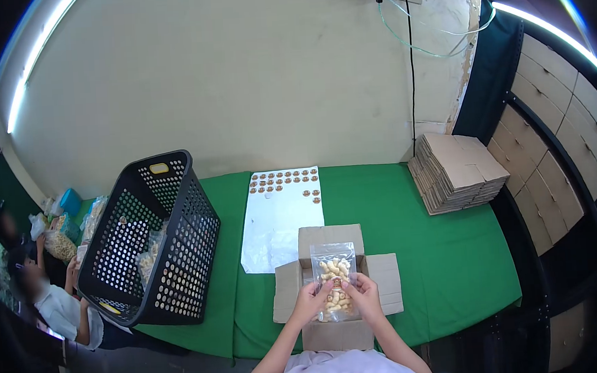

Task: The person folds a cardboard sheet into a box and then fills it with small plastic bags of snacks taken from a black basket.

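**A:** Head view, item one?

**B:** Clear pouch (334, 274) of pale, peanut-like pieces, held upright over the open carton (333, 280). Left hand (312, 300) and right hand (363, 293) each take one lower side; the fingers are pinching the pouch's edges, thumbs on the front. Gripping by the edges likely keeps the contents visible and the pouch flat.

**A:** Item two, the carton?

**B:** Brown cardboard, all four flaps folded outward, standing on the green table (446, 259) right at the near edge, directly in front of the person. The spread flaps leave the mouth unobstructed under the pouch. Whether anything already lies inside, I cannot tell; the pouch hides it.

**A:** Item three?

**B:** White sheet (281, 218) lying flat beyond the carton, with small round brown stickers (283, 180) in rows along its far end. It sits within arm's reach, probably so they peel off easily.

**A:** To the left?

**B:** Black perforated basket (150, 240), tilted on the table's left edge with its mouth facing the person; bags of similar pale contents show inside. The tilt seems to make reaching in simpler.

**A:** To the right?

**B:** Stack of flattened cartons (456, 171) at the far right corner, well apart from the hands.

**A:** Anyone else?

**B:** Another person (58, 307) sits low at far left, beside more bagged goods.
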`<state>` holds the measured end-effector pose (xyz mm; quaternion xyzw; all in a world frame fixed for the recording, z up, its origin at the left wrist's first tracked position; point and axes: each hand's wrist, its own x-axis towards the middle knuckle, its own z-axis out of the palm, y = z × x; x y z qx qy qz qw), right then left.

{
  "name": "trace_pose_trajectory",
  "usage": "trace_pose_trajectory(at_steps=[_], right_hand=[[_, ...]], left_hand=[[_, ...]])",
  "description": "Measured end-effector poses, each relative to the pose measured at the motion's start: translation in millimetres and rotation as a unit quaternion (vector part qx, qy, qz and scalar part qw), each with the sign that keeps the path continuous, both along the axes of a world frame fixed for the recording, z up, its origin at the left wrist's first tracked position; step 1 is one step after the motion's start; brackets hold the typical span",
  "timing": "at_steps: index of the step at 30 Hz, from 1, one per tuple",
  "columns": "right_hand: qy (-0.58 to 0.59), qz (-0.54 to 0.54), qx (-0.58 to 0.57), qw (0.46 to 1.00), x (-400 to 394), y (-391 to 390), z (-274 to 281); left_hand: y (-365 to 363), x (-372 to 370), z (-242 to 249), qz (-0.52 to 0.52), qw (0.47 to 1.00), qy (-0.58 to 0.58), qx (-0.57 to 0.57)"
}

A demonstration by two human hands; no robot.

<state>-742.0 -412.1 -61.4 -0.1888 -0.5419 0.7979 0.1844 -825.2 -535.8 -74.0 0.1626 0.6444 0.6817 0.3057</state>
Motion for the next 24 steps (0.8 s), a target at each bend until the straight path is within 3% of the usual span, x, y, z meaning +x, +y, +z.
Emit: trace_pose_trajectory(at_steps=[8, 12, 24], right_hand=[[-0.014, 0.005, -0.038, 0.999, -0.4, 6.8, -3.6], [-0.003, 0.006, 0.022, 1.000, -0.7, 6.4, 0.3], [-0.024, 0.039, -0.021, 0.999, 9.1, 11.5, -4.8]], left_hand=[[-0.5, 4.4, -14.0, -0.006, 0.999, -0.040, 0.013], [9.4, 14.2, 3.1, 0.015, 0.999, -0.027, 0.034], [-5.2, 11.0, 9.3, -0.063, 0.995, -0.060, 0.044]])
